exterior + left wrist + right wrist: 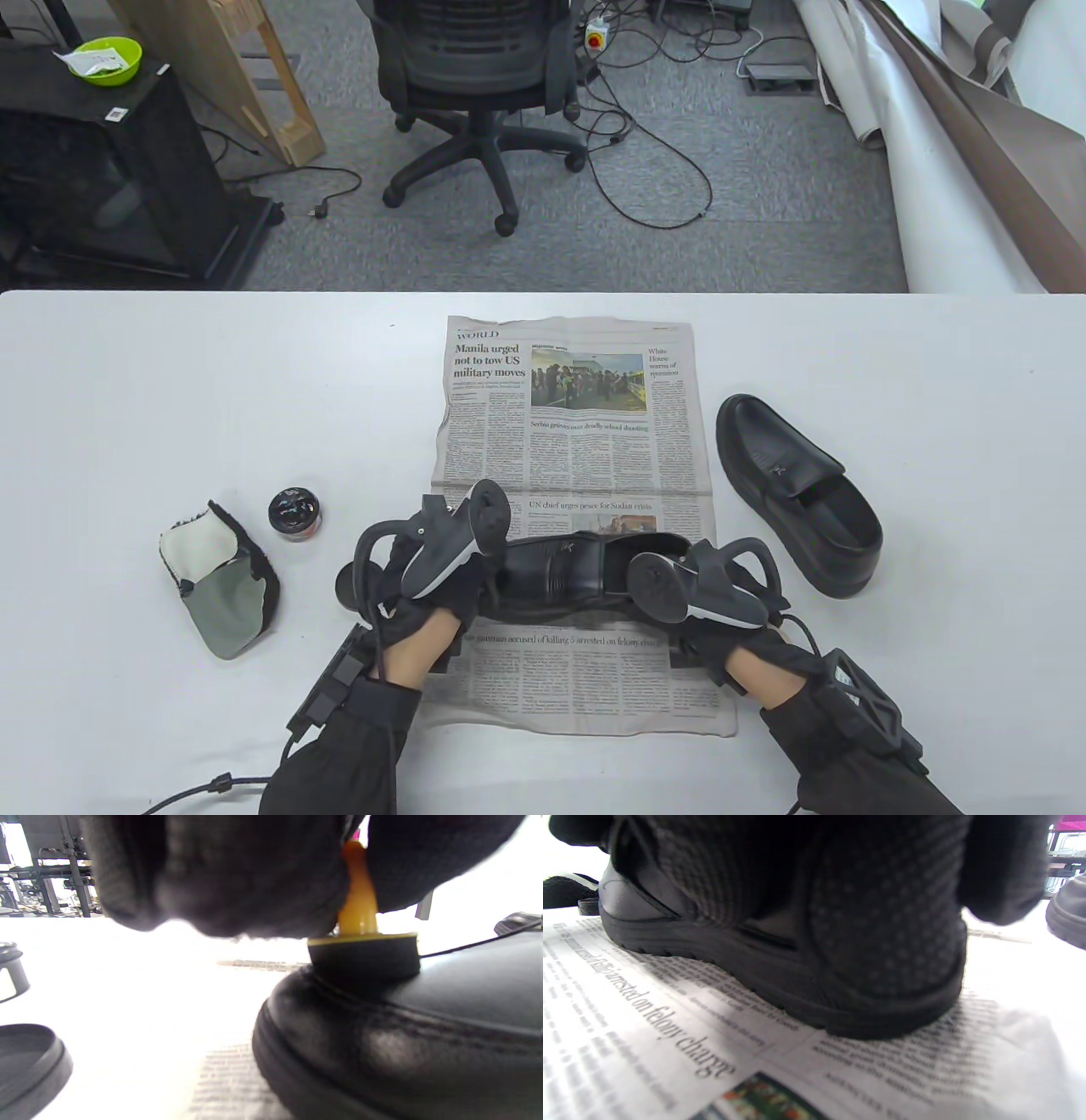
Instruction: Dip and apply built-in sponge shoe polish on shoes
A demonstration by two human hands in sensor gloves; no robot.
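A black shoe point(564, 573) lies on its sole across the newspaper point(577, 441) spread on the white surface point(170, 407), toe toward the person's left; the left hand point(433, 607) pinches the yellow stem of a sponge applicator point(362, 950), whose black pad sits pressed on the toe cap; the right hand point(730, 637) is clamped around the heel, fingers curled against the leather; the second shoe point(797, 492) rests well apart on the right, off the paper; the open polish tin point(294, 513) stands left of the newspaper, with its lid point(29, 1065) near the left hand and a polishing mitt point(219, 577) further left.
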